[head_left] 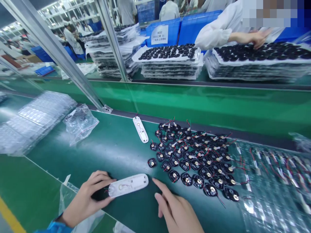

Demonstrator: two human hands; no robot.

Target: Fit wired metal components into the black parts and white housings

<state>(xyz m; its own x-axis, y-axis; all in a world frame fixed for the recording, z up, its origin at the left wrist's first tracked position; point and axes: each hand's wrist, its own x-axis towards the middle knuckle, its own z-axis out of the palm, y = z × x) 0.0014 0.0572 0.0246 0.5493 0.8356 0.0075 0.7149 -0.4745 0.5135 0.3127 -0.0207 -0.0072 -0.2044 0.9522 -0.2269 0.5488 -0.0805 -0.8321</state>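
Note:
My left hand [93, 192] has its thumb and fingers on either side of the left end of a white elongated plastic shell [136, 183]. The shell lies at a slight slant, with a round disc and thin wires inside it. Just past its right end is my right hand [176, 207], index finger stretched out, thumb apart and nothing visible in it. A second white shell [140, 129] rests farther back on the green bench. Many black rounded parts [186, 178] with metal discs and red and green wires are spread out beyond my right hand.
A clear plastic tray [274, 194] with wired pieces lies at the right. Stacked clear trays [41, 113] and a plastic bag [81, 123] are at the left. Behind a green barrier [194, 103] and metal posts [111, 38], a co-worker's hand [254, 38] is over black parts.

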